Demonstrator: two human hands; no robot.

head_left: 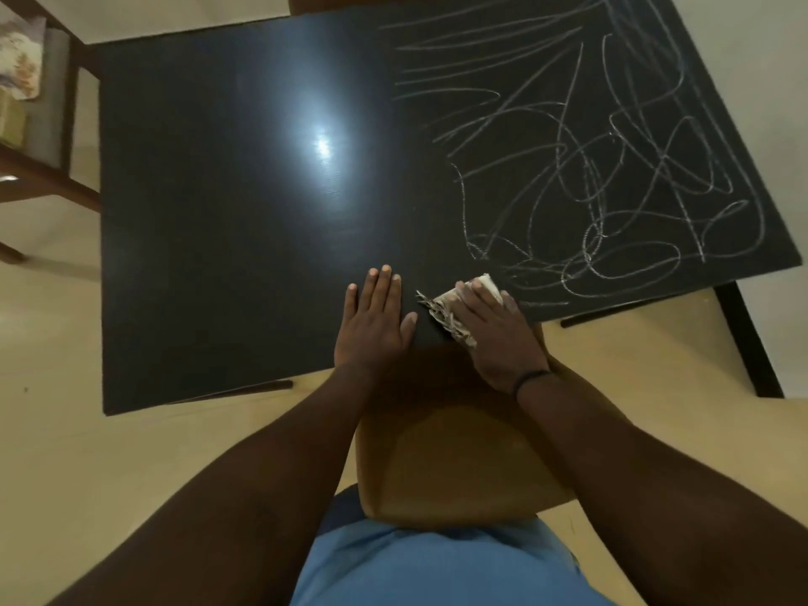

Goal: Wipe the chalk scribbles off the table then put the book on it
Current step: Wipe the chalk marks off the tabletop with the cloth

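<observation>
Wiping step, barely begun: a cloth [454, 310] is pressed under the flattened right hand [496, 338] at the table's [210, 212] near edge, beside the chalk scribbles [590, 168]. The left hand [374, 325] lies flat, fingers released. A sweep rightward across the scribbles is called for next. No book is seen.

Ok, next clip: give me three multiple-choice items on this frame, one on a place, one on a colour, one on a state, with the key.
1. Where on the table do the chalk scribbles lie?
A. right part
B. left part
C. all over

2. What colour is the table top?
A. white
B. black
C. red

3. What is the right hand doing?
A. hanging idle off the table
B. lifting a book
C. pressing a cloth on the table

Key: 1 A, the white lines fill the right part while the left is bare; 2 B, the surface is dark with a light glare; 3 C, its fingers lie over the pale cloth at the near edge, beside the flat left hand.
</observation>
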